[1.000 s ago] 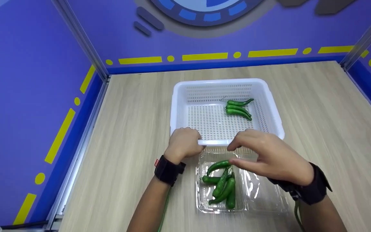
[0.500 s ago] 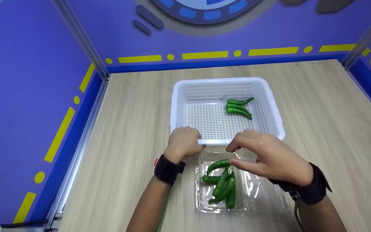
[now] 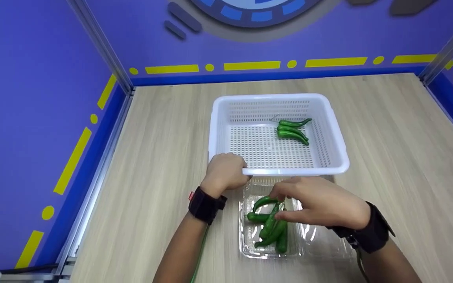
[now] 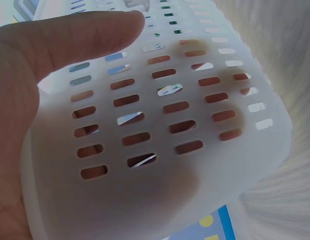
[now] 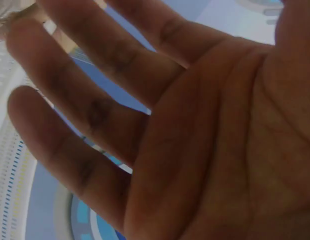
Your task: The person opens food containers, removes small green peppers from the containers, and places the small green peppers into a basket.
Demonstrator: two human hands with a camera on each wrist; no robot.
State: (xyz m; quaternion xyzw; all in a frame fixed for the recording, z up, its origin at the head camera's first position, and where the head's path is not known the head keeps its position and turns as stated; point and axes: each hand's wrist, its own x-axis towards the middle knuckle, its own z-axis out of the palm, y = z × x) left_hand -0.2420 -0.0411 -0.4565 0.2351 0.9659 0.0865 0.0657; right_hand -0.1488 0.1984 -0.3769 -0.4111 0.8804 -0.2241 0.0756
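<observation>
My left hand grips the near-left corner of a white plastic basket; in the left wrist view the thumb lies along its slotted wall and the fingers show through the slots from the other side. My right hand hovers over a clear plastic clamshell box, thumb and fingers spread apart with nothing between them. Several green chili peppers lie in the box's left half, the upper ones partly behind the right fingertips. The right wrist view shows the bare palm and parted fingers.
Several more green peppers lie together at the right inside the basket. The box's transparent lid lies flat to the right, partly under the right hand. Blue panels wall the wooden tabletop at the back and sides.
My right hand has moved down and slightly left, from the basket's near rim to over the peppers in the box. The left hand keeps its grip on the basket.
</observation>
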